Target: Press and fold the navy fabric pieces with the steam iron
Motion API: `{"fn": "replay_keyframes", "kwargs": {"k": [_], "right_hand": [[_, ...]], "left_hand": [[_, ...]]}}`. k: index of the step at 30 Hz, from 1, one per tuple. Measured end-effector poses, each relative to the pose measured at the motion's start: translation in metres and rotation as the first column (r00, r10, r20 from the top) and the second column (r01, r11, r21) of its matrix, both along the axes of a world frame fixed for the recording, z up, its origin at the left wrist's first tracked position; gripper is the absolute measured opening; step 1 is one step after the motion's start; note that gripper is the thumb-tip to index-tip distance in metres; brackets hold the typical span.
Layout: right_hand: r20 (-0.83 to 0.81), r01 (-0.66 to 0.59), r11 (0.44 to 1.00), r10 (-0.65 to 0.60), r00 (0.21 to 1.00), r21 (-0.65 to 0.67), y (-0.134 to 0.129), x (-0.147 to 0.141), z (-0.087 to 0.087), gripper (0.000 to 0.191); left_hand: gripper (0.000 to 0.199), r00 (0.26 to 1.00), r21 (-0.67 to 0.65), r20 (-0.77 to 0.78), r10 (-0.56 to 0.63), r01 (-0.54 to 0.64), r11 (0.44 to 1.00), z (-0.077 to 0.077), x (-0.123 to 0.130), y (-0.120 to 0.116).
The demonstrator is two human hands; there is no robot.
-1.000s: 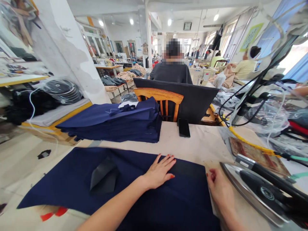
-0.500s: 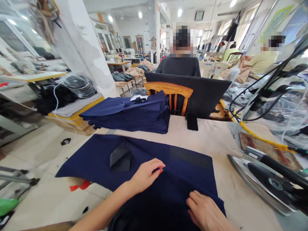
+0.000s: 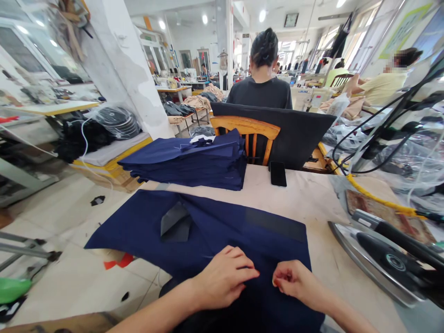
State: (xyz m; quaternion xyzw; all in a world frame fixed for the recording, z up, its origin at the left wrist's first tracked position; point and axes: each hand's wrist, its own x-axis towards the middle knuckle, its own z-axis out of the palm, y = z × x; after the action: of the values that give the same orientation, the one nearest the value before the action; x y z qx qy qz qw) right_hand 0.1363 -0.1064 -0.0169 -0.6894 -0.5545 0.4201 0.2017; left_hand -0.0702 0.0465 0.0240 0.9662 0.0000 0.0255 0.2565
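A navy fabric piece [image 3: 132, 222] lies spread over the front of the table and hangs past its near edge. My left hand [image 3: 227, 277] is over it, palm down, fingers apart and pointing right. Just to the right, my right hand [image 3: 293, 282] has its fingers curled into a pinch above the same cloth. Whatever that pinch holds, if anything, is too small to make out. A folded dark grey patch [image 3: 176, 223] rests on the left part of the cloth. Another dark strip [image 3: 275, 224] lies flat along its upper right edge.
An iron [image 3: 385, 263] stands at the right, with a cable and yellow cord [image 3: 381, 196] behind it. Behind the cloth are a navy fabric stack [image 3: 187, 162] and a phone [image 3: 278, 174]. A person [image 3: 260, 88] sits beyond a wooden chair back [image 3: 246, 124].
My left hand has moved right and slightly down across the cloth. My right hand has lifted off the fabric and turned inward, fingers now pinched, closer to the left hand.
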Motion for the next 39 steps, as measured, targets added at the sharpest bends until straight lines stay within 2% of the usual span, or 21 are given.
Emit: {"fn": "replay_keyframes", "kwargs": {"k": [2,4,8,10,15,18,20,22,24,25,27,28,29,30,31,33,34,37,39], "right_hand": [[-0.001,0.015,1.0,-0.015,1.0,-0.004,0.0,-0.001,0.001,0.018],[0.038,0.016,1.0,-0.017,0.999,0.027,-0.002,-0.009,0.003,0.009],[0.336,-0.144,0.974,0.08,0.938,0.173,-0.009,-0.031,0.005,0.013],[0.389,-0.192,0.963,0.106,0.915,0.19,-0.011,-0.037,0.005,0.014],[0.187,-0.076,0.984,0.046,0.981,0.161,-0.005,-0.025,0.005,0.015],[-0.007,0.006,0.997,-0.006,1.0,0.08,0.001,-0.01,0.003,0.014],[-0.113,0.04,0.999,-0.037,0.993,0.02,0.004,-0.003,0.003,0.015],[-0.175,0.068,0.998,-0.069,0.982,-0.012,0.005,0.0,0.005,0.018],[-0.214,0.108,0.994,-0.1,0.972,0.026,0.001,0.0,0.01,0.022],[-0.215,0.134,0.987,-0.114,0.97,0.085,-0.003,-0.002,0.012,0.026],[-0.118,0.18,0.951,-0.155,0.981,0.252,-0.011,-0.005,0.016,0.053],[-0.015,0.189,0.925,-0.194,0.981,0.329,-0.015,-0.006,0.018,0.068],[0.109,0.188,0.901,-0.248,0.963,0.39,-0.017,-0.005,0.019,0.075],[0.23,0.184,0.887,-0.302,0.925,0.424,-0.019,-0.003,0.02,0.072],[0.322,0.186,0.88,-0.347,0.881,0.438,-0.019,0.001,0.021,0.061],[0.406,0.234,0.872,-0.418,0.813,0.429,-0.014,0.016,0.022,0.035],[0.408,0.281,0.861,-0.458,0.79,0.423,-0.011,0.027,0.022,0.03],[0.363,0.432,0.794,-0.588,0.723,0.427,0.003,0.063,0.017,0.036],[0.342,0.473,0.762,-0.631,0.697,0.441,0.012,0.084,0.009,0.042]], "left_hand": [[0.041,0.999,0.063,0.017,-0.035,0.034,0.997,-0.005,0.01,-0.003],[0.036,0.999,0.082,0.02,-0.043,0.042,0.996,-0.011,0.016,-0.003],[0.03,1.0,0.032,0.016,-0.001,0.0,0.999,-0.017,0.014,0.003],[0.03,1.0,-0.004,0.015,0.016,-0.016,1.0,-0.016,0.009,0.006],[0.049,1.0,-0.074,-0.017,0.023,-0.025,0.997,-0.003,-0.004,0.014],[0.061,1.0,-0.031,-0.015,-0.02,0.019,0.999,-0.002,-0.004,0.012],[0.052,0.999,0.02,0.03,-0.014,0.013,1.0,-0.006,0.002,0.008],[0.031,0.996,0.061,0.091,0.004,-0.009,0.998,-0.01,0.012,0.002],[0.013,0.991,0.086,0.13,0.04,-0.051,0.995,-0.011,0.027,-0.002],[0.014,0.988,0.093,0.137,0.065,-0.078,0.993,-0.01,0.035,-0.003],[0.023,0.982,0.099,0.148,0.12,-0.135,0.986,-0.007,0.052,-0.001],[0.025,0.978,0.101,0.158,0.139,-0.156,0.983,-0.004,0.061,0.001],[0.026,0.974,0.103,0.171,0.149,-0.168,0.98,-0.001,0.069,0.004],[0.026,0.971,0.106,0.186,0.152,-0.173,0.979,0.001,0.076,0.007],[0.026,0.968,0.107,0.201,0.153,-0.177,0.978,0.004,0.083,0.01],[0.023,0.959,0.099,0.235,0.161,-0.188,0.977,0.008,0.094,0.017],[0.022,0.949,0.086,0.261,0.177,-0.205,0.975,0.01,0.096,0.02],[0.025,0.888,0.015,0.366,0.278,-0.304,0.953,0.013,0.091,0.033],[0.025,0.828,-0.024,0.418,0.373,-0.401,0.916,0.012,0.072,0.047]]}}
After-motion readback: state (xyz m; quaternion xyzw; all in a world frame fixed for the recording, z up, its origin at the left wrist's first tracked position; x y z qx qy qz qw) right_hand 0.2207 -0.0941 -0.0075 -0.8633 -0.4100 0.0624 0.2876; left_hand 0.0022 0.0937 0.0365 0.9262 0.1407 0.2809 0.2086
